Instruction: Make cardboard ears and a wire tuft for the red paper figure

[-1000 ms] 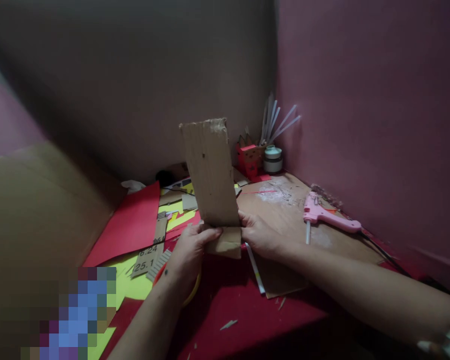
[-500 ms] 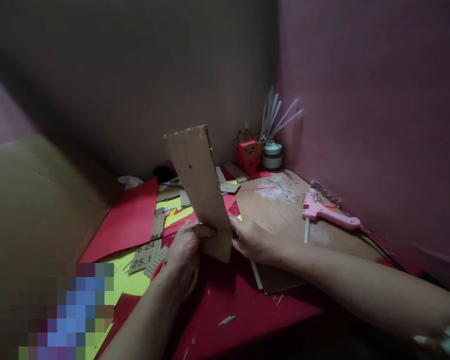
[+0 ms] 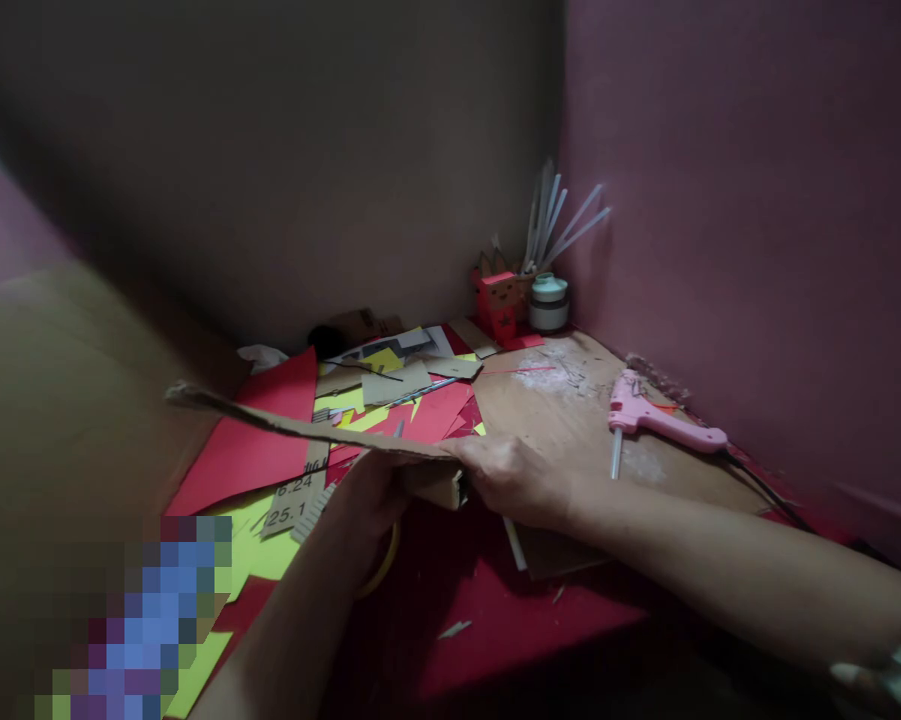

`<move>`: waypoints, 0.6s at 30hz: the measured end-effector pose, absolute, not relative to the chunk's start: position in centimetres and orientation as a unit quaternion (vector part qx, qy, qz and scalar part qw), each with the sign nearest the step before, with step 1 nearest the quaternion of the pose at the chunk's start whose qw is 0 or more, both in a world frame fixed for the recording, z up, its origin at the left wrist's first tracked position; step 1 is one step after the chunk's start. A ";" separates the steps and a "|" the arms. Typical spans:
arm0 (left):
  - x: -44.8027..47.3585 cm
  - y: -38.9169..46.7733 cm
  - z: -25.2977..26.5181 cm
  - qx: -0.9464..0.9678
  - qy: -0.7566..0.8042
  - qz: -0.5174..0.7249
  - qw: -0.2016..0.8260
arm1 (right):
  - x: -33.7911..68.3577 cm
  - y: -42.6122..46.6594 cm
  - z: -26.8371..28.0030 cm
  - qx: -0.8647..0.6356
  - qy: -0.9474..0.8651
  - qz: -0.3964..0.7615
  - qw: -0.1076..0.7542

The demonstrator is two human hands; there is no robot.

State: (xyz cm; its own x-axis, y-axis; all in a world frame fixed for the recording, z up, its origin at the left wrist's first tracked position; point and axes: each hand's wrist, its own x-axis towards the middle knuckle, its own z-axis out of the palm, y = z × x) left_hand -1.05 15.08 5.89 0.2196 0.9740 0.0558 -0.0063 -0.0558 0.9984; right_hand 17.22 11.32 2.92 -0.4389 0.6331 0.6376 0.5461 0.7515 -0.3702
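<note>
A long cardboard strip (image 3: 330,432) is held above the table, seen nearly edge-on, its far end reaching left. Its near end is bent into a folded flap (image 3: 439,487). My left hand (image 3: 371,495) is closed on the strip from below, fingers partly hidden. My right hand (image 3: 514,478) pinches the right end by the fold. Under my left hand shows a yellow loop (image 3: 385,572), apparently a scissors handle; whether the hand holds it I cannot tell.
A pink glue gun (image 3: 664,425) lies on a brown board (image 3: 525,420) at right. Red paper (image 3: 247,430), yellow sheets and cardboard scraps cover the left. At the back stand a red decorated box (image 3: 499,305), a lidded jar (image 3: 549,305) and glue sticks (image 3: 562,225).
The cardboard strip has tipped from upright, face towards me, to nearly flat, its far end swinging down and left. Its near end now shows folded. Both hands keep hold.
</note>
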 end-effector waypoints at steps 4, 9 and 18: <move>-1.5 16.0 6.7 0.514 0.421 0.433 0.609 | 17.6 11.3 3.7 -0.382 -0.739 0.219 0.509; -1.2 15.9 7.7 0.493 0.388 0.456 0.631 | 17.6 11.9 4.9 -0.367 -0.529 0.544 0.539; 0.3 14.4 7.2 0.587 0.368 0.453 0.561 | 17.0 11.4 5.5 -0.346 -0.481 0.616 0.519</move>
